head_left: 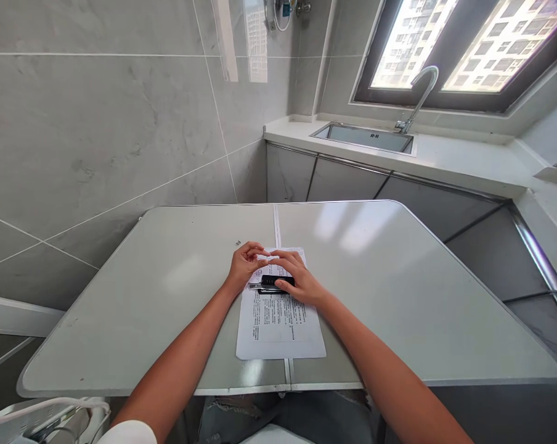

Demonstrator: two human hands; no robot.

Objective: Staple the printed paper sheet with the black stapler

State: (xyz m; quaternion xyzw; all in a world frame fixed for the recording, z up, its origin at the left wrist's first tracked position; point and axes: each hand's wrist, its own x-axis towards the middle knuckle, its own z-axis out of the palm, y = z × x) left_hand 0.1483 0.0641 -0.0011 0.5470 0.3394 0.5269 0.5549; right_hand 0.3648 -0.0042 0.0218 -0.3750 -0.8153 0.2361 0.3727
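A printed sheet of paper [281, 324] lies on the grey folding table [398, 296], across its middle seam. A black stapler [272, 284] rests across the sheet's upper part. My left hand [243, 266] is curled at the sheet's top left corner, fingertips pinched together on something too small to make out. My right hand [299, 279] lies palm down on the top of the sheet, fingers reaching towards the left fingertips and thumb against the stapler.
A tiny dark item [238, 243] lies on the table beyond my left hand. Grey tiled wall on the left. Behind the table runs a white counter [463, 161] with a steel sink [364, 137] and tap [419, 98] under a window.
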